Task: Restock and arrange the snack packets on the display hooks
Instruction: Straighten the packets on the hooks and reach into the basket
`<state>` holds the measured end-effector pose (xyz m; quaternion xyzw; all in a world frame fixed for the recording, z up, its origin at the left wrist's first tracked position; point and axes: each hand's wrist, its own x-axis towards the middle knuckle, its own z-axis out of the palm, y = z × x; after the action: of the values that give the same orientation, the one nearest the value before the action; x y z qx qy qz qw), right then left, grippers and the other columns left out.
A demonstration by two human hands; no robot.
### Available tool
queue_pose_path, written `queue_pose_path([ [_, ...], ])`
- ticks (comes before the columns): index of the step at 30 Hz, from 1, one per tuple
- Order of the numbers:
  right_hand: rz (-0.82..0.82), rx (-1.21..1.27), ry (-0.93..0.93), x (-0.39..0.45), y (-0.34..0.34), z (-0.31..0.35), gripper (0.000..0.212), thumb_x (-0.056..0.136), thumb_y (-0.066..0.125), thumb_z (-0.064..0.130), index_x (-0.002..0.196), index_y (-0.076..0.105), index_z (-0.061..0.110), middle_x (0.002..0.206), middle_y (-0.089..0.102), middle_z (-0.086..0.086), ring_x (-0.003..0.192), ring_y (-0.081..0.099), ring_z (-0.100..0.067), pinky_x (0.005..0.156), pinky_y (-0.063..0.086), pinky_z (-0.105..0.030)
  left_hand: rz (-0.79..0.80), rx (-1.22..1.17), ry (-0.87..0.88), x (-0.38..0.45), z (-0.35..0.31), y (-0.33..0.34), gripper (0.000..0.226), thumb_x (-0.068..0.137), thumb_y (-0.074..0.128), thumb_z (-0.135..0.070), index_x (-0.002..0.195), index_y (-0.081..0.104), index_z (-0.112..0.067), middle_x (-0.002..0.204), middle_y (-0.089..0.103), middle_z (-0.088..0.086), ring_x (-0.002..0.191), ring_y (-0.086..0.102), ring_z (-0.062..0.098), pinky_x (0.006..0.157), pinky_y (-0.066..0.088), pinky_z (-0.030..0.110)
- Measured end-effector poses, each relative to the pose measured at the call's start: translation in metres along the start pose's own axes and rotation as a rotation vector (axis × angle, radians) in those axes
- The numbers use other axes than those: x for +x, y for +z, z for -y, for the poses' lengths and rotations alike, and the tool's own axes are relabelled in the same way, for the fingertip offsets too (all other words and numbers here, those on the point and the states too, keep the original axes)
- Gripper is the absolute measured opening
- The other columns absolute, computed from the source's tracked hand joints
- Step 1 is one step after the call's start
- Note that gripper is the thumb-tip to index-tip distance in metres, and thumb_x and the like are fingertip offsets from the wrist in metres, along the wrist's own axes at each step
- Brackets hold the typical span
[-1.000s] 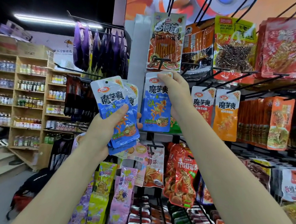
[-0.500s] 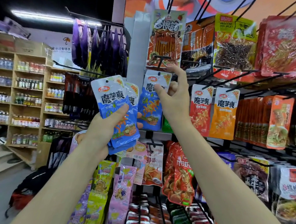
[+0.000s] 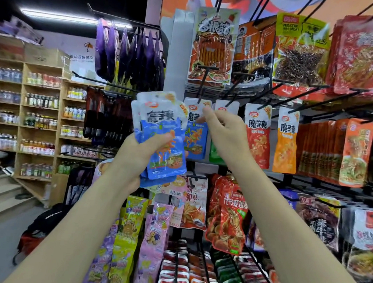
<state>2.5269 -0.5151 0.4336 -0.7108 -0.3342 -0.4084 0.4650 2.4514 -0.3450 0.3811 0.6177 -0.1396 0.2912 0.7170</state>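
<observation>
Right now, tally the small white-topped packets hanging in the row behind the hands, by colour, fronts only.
Blue packet: 1
Green packet: 1, partly hidden
Red packet: 1
Orange packet: 1
Total: 4

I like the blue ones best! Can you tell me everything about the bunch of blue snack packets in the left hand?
The bunch of blue packets is a fanned stack of several flat, shiny plastic pouches, white at the top and blue below, with dark lettering, a red logo and a food picture. The left hand grips its lower half, thumb across the front. It is held upright, slightly tilted, beside the hanging blue packet.
</observation>
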Motion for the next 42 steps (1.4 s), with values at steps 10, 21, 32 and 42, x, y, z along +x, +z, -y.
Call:
queue_pose_path([
  [10,0.095,0.331,0.131,-0.002,-0.006,0.010,0.009,0.093,0.072,0.031,0.099,0.066,0.027,0.100,0.074,-0.003,0.093,0.072,-0.025,0.080,0.058,-0.051,-0.087,0.058,-0.027,-0.005,-0.004,0.017,0.082,0.060,0.081,-0.067,0.114,0.069,-0.006,0.101,0.076,0.018,0.085,0.076,0.036,0.069,0.062,0.050],
  [21,0.001,0.497,0.297,0.025,0.000,0.015,0.051,0.090,0.070,0.049,0.079,0.058,0.001,0.081,0.051,-0.014,0.071,0.048,-0.024,0.065,0.038,-0.038,-0.093,-0.037,0.000,-0.012,-0.002,0.004,0.028,0.099,0.060,-0.033,0.094,0.072,-0.009,0.078,0.078,0.011,0.067,0.076,0.024,0.053,0.063,0.042],
  [32,-0.046,0.490,0.257,0.041,0.009,0.020,0.041,0.093,0.070,0.036,0.065,0.048,0.017,0.071,0.036,-0.011,0.066,0.034,-0.025,0.061,0.031,-0.037,-0.104,-0.067,-0.023,-0.012,-0.003,0.006,0.037,0.097,0.062,-0.036,0.112,0.070,-0.003,0.085,0.078,0.015,0.069,0.077,0.028,0.054,0.063,0.048],
  [42,-0.069,0.565,0.252,0.050,0.011,0.016,0.012,0.091,0.072,0.023,0.081,0.066,0.023,0.087,0.064,-0.006,0.086,0.061,-0.025,0.090,0.055,-0.054,-0.092,-0.122,-0.020,-0.012,-0.004,0.006,0.029,0.098,0.060,-0.032,0.107,0.068,-0.006,0.089,0.078,0.018,0.070,0.077,0.027,0.052,0.062,0.043],
])
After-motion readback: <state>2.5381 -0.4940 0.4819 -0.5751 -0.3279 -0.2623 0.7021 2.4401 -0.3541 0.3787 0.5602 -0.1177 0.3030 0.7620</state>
